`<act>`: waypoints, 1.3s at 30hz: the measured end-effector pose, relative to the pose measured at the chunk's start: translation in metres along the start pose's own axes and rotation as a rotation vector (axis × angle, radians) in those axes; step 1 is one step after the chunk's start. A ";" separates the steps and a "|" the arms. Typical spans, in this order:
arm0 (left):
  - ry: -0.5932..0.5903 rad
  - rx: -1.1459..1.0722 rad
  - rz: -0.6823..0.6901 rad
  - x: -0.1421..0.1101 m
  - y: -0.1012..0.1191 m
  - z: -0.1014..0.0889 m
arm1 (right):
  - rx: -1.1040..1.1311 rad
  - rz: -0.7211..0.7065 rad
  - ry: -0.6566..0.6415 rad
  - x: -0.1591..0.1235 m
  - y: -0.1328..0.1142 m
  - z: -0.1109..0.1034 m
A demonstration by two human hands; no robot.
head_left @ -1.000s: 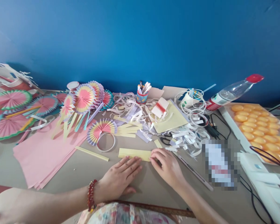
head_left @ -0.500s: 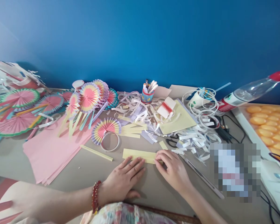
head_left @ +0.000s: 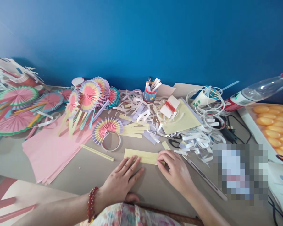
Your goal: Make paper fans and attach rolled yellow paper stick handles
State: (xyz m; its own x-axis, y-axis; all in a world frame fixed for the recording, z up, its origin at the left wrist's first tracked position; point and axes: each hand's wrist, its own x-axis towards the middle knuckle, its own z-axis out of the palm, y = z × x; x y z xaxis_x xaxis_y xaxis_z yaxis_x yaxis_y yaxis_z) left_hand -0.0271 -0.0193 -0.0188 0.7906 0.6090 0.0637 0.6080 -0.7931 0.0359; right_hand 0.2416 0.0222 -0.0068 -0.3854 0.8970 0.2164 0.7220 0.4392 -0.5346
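- One yellow paper strip (head_left: 141, 152), lying lengthwise on the grey surface (head_left: 85, 179) directly before the person; a narrow fold seems to run along its near edge.
- One left hand (head_left: 122, 177), palm down, grip spread; fingertips rest on the strip's near left part, presumably to hold it flat and stop it sliding.
- One right hand (head_left: 175, 168), grip pinching the strip's right end between thumb and fingers, apparently to control the folded edge; the exact contact is partly hidden by the fingers.
- One slim yellow length (head_left: 97, 153), apparently folded, left of the strip, apart from both hands.
- One tape roll (head_left: 120, 142), overlapping the edge of a pleated paper fan (head_left: 106, 127); perhaps its weight keeps the pleats from shifting.
- Several pink sheets (head_left: 47, 153), stacked to the left, probably set there to leave the middle free for handwork.
- One long slim tool (head_left: 204, 175), lying slantwise beyond the right hand, seemingly within easy reach; type uncertain.
- Many white paper offcuts (head_left: 195, 138), heaped behind it, out of the hands' way.
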 end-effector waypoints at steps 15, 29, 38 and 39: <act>-0.026 0.007 0.034 -0.001 -0.001 0.001 | -0.016 -0.009 0.009 -0.002 0.003 0.004; -0.044 -0.025 0.010 0.000 0.000 -0.002 | -0.028 -0.008 0.021 0.000 0.000 0.003; -0.010 -0.017 0.028 0.001 -0.002 -0.003 | -0.051 0.003 0.042 -0.001 -0.002 0.004; -0.003 -0.014 0.034 0.001 -0.003 -0.003 | -0.054 0.002 0.048 -0.001 -0.002 0.004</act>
State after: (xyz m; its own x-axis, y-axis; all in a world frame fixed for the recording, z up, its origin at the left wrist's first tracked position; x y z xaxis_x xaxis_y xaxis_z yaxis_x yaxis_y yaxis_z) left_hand -0.0284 -0.0168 -0.0163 0.8113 0.5813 0.0622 0.5794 -0.8137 0.0478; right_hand 0.2382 0.0203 -0.0087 -0.3574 0.8985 0.2550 0.7529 0.4387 -0.4906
